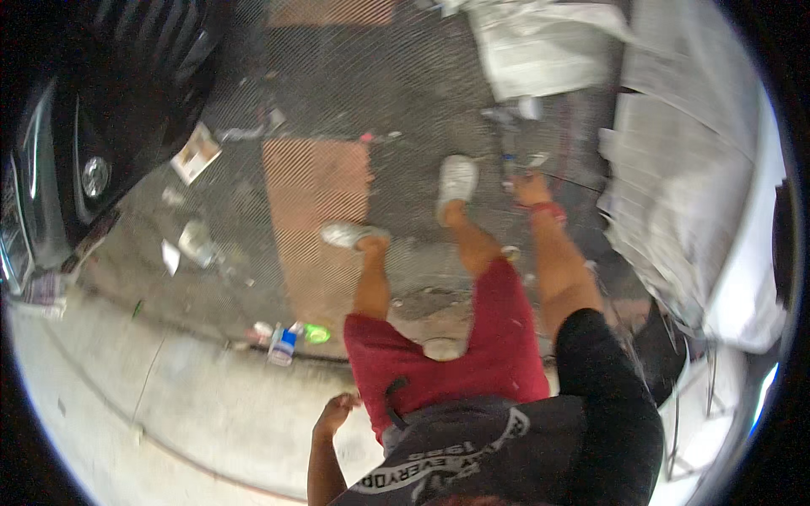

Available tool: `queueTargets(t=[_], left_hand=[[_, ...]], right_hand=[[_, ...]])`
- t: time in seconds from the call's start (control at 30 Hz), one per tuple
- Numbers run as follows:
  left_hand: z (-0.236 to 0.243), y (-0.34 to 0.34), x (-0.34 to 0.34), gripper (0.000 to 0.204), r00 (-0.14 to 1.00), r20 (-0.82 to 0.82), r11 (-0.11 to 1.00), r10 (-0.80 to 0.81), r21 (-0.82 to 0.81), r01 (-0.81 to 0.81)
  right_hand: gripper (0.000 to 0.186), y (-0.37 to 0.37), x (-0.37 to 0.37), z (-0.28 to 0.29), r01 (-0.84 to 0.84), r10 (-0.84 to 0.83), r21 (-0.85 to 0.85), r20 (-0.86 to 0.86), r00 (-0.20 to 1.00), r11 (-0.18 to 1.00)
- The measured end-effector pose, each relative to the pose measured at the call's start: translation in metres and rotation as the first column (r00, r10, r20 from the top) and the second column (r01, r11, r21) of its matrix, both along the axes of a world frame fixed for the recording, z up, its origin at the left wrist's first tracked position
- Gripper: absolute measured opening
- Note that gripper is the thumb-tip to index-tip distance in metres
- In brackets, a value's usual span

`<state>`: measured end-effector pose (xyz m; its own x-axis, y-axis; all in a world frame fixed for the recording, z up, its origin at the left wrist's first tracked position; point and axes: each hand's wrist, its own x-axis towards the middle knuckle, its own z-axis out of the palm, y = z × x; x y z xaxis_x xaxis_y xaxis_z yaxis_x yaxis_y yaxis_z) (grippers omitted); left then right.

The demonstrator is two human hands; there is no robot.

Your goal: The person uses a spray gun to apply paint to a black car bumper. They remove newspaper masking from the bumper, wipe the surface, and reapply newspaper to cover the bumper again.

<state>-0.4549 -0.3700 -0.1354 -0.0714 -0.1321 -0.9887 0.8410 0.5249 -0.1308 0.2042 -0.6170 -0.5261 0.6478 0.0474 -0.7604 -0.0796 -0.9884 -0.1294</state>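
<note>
My right hand (531,189), with a red band at its wrist, reaches down toward the ground ahead of my right foot. Its fingers look bunched, but blur hides what they grip. Just beside them lies a narrow, clear, bottle-like piece of litter with a blue patch (509,158). A small whitish scrap (538,158) is close to the fingertips. My left hand (339,410) hangs low beside my red shorts (439,363), fingers loosely bent, with nothing visible in it.
Large white sacks (675,185) stand along the right, and another white sack (548,59) lies ahead. A dark vehicle (110,126) fills the upper left. Litter includes a flat printed card (196,154), a clear plastic piece (198,243) and a green wrapper (317,333) by the pale kerb (169,379).
</note>
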Motion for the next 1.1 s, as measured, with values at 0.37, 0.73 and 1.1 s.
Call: queueTargets(t=[0.37, 0.73, 1.1], left_hand=[[-0.097, -0.046, 0.107, 0.041, 0.900, -0.371, 0.837, -0.226, 0.398, 0.375], [-0.051, -0.050, 0.206, 0.048, 0.991, -0.014, 0.888, -0.135, 0.443, 0.127], [-0.006, -0.001, 0.324, 0.036, 0.947, 0.307, 0.784, -0.097, 0.609, -0.117]], right_hand=[[0.090, -0.023, 0.094, -0.275, 0.205, -0.214, 0.112, 0.078, 0.974, 0.972], [0.041, 0.102, 0.011, 0.093, -0.064, 0.254, 0.723, -0.157, 0.954, 0.688], [0.047, 0.292, -0.037, 0.331, -0.058, 0.520, 0.947, -0.122, 0.845, 0.316]])
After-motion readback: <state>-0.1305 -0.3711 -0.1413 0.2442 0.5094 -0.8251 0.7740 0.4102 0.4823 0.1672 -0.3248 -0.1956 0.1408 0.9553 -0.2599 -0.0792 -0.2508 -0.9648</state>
